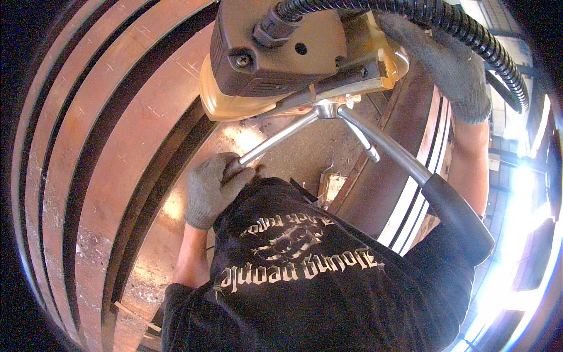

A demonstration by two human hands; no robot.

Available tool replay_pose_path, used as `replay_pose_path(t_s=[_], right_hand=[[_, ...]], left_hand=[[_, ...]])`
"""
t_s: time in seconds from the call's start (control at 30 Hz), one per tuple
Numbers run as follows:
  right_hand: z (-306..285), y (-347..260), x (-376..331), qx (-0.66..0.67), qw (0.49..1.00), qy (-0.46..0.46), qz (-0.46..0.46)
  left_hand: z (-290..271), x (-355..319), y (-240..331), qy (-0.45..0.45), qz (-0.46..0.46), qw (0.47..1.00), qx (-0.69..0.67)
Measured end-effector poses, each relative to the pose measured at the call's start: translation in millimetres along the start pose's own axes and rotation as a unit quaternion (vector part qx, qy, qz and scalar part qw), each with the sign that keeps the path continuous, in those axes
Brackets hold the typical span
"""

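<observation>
A brown-and-yellow machine that looks like a magnetic drill [281,50] fills the top middle. Metal spokes with a hub make up its feed handle [327,110]. My left hand [210,190], in a grey knit glove, is closed round the end of the left spoke. Another spoke, with a thick black grip [454,214], slants down to the right beside my sleeve. Higher up at the right, my gloved right hand [451,67] reaches against the drill's yellow side. A black corrugated hose [469,29] passes over that hand and hides most of its fingers. Where the drill's tip meets the work is out of sight.
Long rusty steel beams [141,111] run side by side at the left, with dark gaps between them. Another beam [390,170] with pale edges lies to the right. The floor [299,146] shows between them. Strong light glares at the far right.
</observation>
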State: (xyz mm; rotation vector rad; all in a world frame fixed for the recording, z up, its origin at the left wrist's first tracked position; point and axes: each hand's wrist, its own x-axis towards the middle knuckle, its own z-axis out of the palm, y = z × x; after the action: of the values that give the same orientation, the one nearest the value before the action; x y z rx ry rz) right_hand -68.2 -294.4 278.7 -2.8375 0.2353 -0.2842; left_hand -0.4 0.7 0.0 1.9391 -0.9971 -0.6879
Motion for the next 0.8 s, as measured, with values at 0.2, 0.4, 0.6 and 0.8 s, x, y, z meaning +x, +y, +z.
replay_pose_path(t_s=[0.2, 0.4, 0.6, 0.8], right_hand=[[2.8, 5.8, -3.1, 0.022, 0.998, -0.008, 0.059], [19.5, -22.7, -8.5, -0.169, 0.98, 0.081, -0.063], [13.6, 2.9, -10.7, 0.041, 0.987, 0.127, 0.085], [17.8, 25.1, -34.5, 0.101, 0.984, 0.139, -0.033]], left_hand=[[0.6, 0.3, -0.1, 0.004, 0.011, 1.0, -0.001], [-0.2, 0.0, 1.4, 0.007, 0.006, 1.0, -0.014], [1.9, 0.2, 1.7, 0.018, 0.01, 1.0, 0.001], [1.6, 0.4, 6.4, 0.029, 0.013, 0.999, 0.005]])
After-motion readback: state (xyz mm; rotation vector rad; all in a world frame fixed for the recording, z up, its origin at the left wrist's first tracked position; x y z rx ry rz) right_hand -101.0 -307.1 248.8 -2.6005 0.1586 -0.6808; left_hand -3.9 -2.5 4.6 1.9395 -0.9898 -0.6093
